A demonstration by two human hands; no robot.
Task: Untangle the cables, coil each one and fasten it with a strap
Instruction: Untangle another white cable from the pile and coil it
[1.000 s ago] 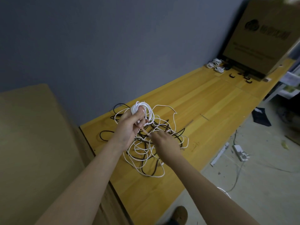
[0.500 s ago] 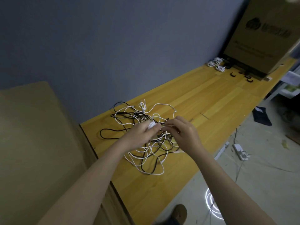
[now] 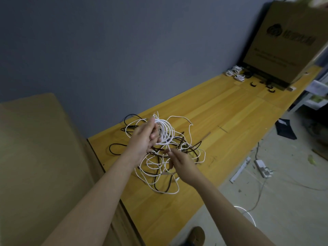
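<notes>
Head view: left hand (image 3: pixel 145 137) raised above the long yellow wooden tabletop (image 3: pixel 230 121), fingers curled round a partly wound white cable coil (image 3: pixel 165 132). Right hand (image 3: pixel 181 162) just below, pinching the coil's trailing white strand. Tangled white and black cables (image 3: pixel 165 167) lie under both hands. Large brown cardboard box (image 3: pixel 291 41) far end; contents not visible.
</notes>
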